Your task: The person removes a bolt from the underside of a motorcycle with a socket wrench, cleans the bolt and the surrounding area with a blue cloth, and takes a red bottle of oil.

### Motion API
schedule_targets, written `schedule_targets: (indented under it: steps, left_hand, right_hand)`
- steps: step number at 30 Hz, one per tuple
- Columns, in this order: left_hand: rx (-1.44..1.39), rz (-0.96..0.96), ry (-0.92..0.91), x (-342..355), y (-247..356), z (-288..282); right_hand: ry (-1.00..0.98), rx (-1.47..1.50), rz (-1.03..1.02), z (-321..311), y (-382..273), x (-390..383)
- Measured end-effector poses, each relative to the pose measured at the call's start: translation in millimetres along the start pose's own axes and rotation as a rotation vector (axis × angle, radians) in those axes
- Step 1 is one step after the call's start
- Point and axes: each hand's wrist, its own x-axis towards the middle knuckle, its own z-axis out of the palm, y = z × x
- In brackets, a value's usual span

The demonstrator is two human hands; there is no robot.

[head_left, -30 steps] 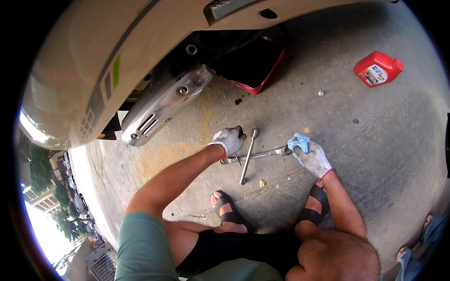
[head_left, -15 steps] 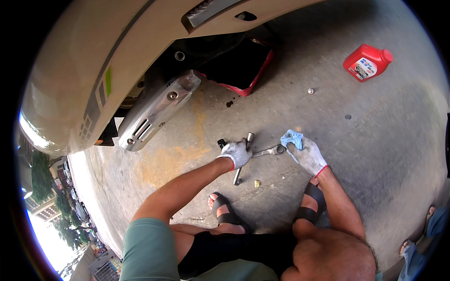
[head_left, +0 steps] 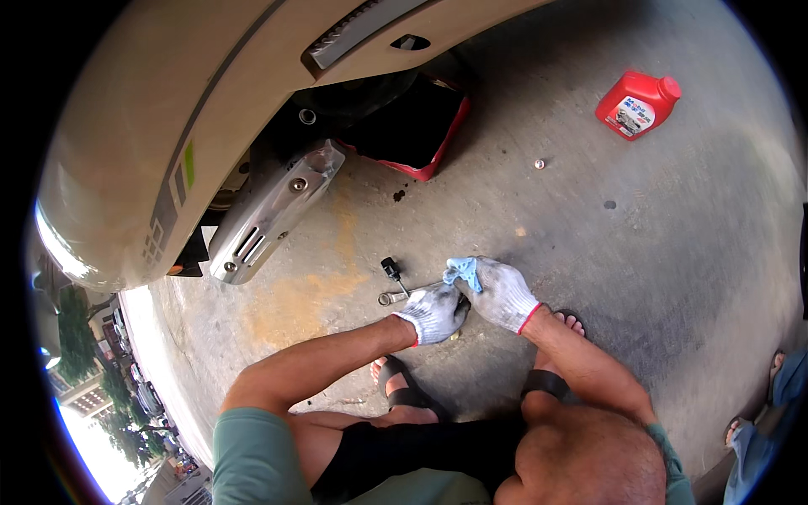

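Blue rag [head_left: 462, 270] in right hand [head_left: 502, 294]

Blue rag [head_left: 464, 270]; red bottle [head_left: 637, 103]; seemingly red-cuffed gloves.

A crumpled blue rag [head_left: 463, 271] sits bunched against a soiled glove, above a metal wrench [head_left: 396, 295] lying flat on stained concrete, a black-tipped tool [head_left: 393, 273] angled just beside it.

The two hands, well apart a second ago, have come together: the left hand [head_left: 433, 313] now touches the right hand [head_left: 503, 295]. The left hand now covers most of the metal tool [head_left: 394, 275]. The blue cloth [head_left: 462, 270] has moved in with the right hand.
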Motion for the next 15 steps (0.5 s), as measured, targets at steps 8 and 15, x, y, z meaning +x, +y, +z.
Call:
schedule_targets:
  steps: [8, 15]
  left_hand:
    - [-0.146, -0.041, 0.024, 4, -2, 39]
    - [-0.133, -0.22, -0.048, 20, -22, 53]
  right_hand:
    - [-0.135, 0.27, 0.507, 10, 33, -12]
    - [0.104, 0.307, 0.56, -7, 51, -19]
